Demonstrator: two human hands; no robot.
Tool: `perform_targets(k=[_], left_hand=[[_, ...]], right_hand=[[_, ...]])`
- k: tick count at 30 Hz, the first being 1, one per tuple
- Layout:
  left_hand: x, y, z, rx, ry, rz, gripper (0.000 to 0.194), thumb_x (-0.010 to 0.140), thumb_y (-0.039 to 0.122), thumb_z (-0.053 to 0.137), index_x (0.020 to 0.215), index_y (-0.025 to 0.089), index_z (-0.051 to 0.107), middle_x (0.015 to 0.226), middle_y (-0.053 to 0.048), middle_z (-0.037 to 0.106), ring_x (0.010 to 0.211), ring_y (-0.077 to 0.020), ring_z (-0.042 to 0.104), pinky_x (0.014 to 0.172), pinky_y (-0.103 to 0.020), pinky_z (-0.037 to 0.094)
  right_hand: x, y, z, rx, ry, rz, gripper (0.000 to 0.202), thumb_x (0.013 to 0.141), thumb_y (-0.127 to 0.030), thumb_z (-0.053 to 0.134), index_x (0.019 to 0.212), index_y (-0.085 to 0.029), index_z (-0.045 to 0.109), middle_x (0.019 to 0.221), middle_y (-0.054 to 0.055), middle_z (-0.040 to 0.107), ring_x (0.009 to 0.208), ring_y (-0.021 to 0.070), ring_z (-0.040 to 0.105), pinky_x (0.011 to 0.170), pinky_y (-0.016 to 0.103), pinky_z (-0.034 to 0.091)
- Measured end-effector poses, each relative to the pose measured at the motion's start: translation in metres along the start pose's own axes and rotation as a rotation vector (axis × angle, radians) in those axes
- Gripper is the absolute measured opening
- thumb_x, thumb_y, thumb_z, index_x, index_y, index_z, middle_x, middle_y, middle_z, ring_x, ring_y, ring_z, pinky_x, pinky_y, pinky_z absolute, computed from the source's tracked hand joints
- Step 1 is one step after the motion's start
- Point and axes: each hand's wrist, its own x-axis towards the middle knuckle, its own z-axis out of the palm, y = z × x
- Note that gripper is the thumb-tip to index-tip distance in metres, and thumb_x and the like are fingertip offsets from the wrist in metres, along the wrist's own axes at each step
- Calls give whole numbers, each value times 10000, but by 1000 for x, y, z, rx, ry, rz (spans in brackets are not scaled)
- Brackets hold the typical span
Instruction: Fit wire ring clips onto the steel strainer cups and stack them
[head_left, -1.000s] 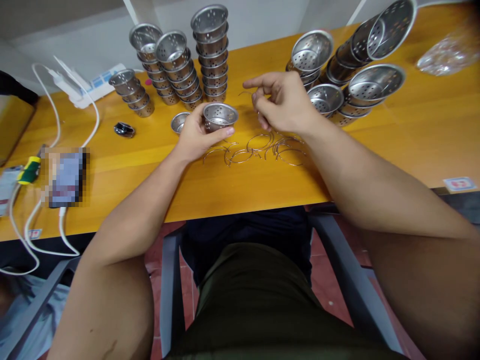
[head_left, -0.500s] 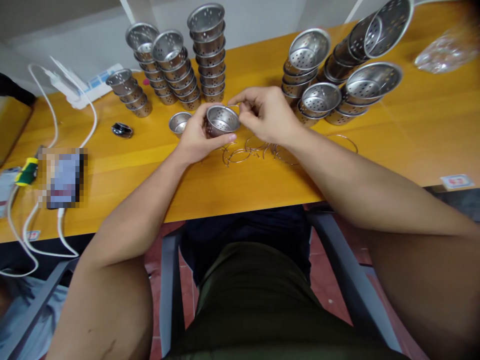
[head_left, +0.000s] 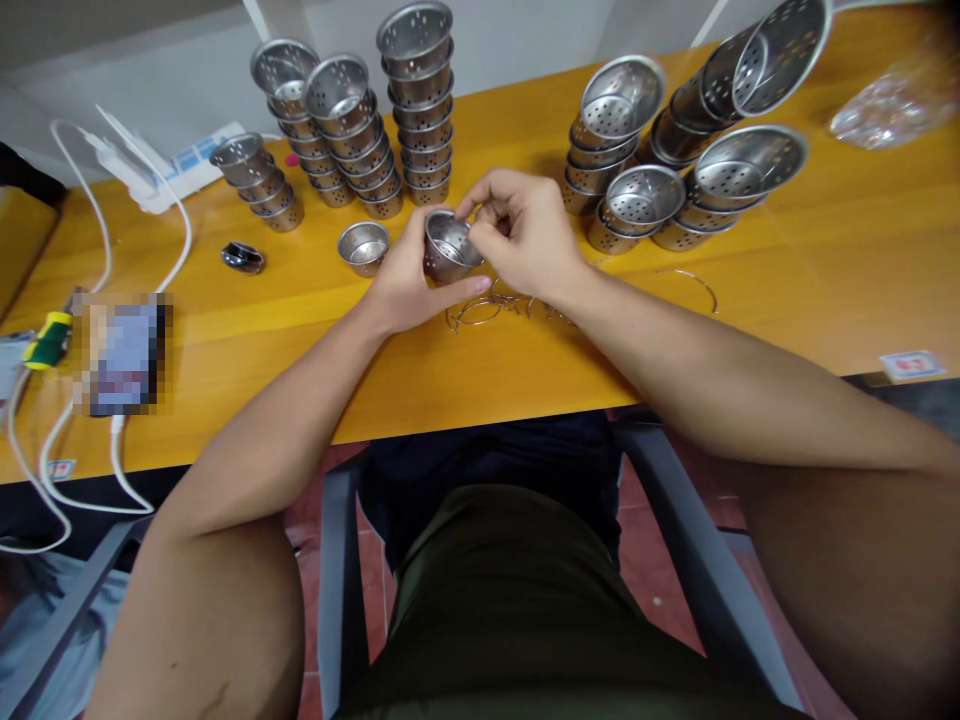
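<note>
A small perforated metal cup (head_left: 448, 245) is in my left hand (head_left: 412, 280), whose fingers wrap its left side while the thumb lies along the near side. At the cup's right rim, my right hand (head_left: 525, 230) is pinched closed. The thin wire handle seen between its fingers a moment ago is now mostly hidden by them. Just left of my left hand, another small perforated cup (head_left: 364, 247) stands upright on the table. Several curved wire handles (head_left: 480, 308) lie loose on the table below my hands.
Stacks of perforated cups stand at the back left (head_left: 345, 130) and back right (head_left: 619, 110), some leaning. A dark shiny object (head_left: 242, 258), a phone (head_left: 127, 355) with white cables and a power strip (head_left: 187, 170) are on the left. A clear plastic bag (head_left: 885, 105) lies far right.
The cup has tilted and shifted slightly right in my left hand. My right fingers have moved in against its rim, covering the wire handle that showed before.
</note>
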Motion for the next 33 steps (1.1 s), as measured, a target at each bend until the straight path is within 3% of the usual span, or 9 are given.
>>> perform_targets(k=[4,10,14,22,26,33], left_hand=[[0,11,1,18,16,-5,1065,951,1063,968,1631,284,712,1481,-134,821,1447,-419,842,1423,-655,634],[2,16,0,-37,16,-49,1095,880,1068,1024,1612,306,734,1447,-108,838,1469,-436,847,1419,-678,643],[2,22,-1,-49,34,-54,1036,882,1045,1043,1562,317,756,1417,-95,844,1524,-449,831,1455,-697,613],[3,20,-4,-21,41,-86,982,858,951,1135,1508,305,782,1345,-77,854,1493,-448,841,1464,-717,610],[3,15,-4,2,59,-61,1013,783,975,1163,1449,303,802,1265,-57,847,1406,-442,872,1436,-735,643],[2,19,-3,24,78,-56,1001,824,1016,1110,1435,287,800,1223,-56,841,1354,-426,884,1407,-719,669]], right_hand=[[-1,-9,-1,20,5,-13,477,1260,-539,611,1567,-291,879,1296,167,917,1193,434,842,1080,572,698],[-1,-10,-3,112,47,-4,405,1238,-499,622,1445,-335,929,1353,139,951,1239,448,871,1048,597,720],[1,-3,1,191,58,-18,374,1218,-407,627,1383,-294,942,1343,131,956,1241,410,880,1100,562,731],[0,-15,-1,68,3,-56,443,1208,-515,718,1539,-303,922,1396,160,950,1213,454,890,1047,606,736],[-1,-22,-7,77,-19,-14,506,1165,-634,769,1561,-352,910,1269,141,959,1207,476,870,970,603,737],[4,-4,4,272,60,-2,359,1203,-563,728,1309,-292,939,1057,139,911,1005,393,848,878,523,709]])
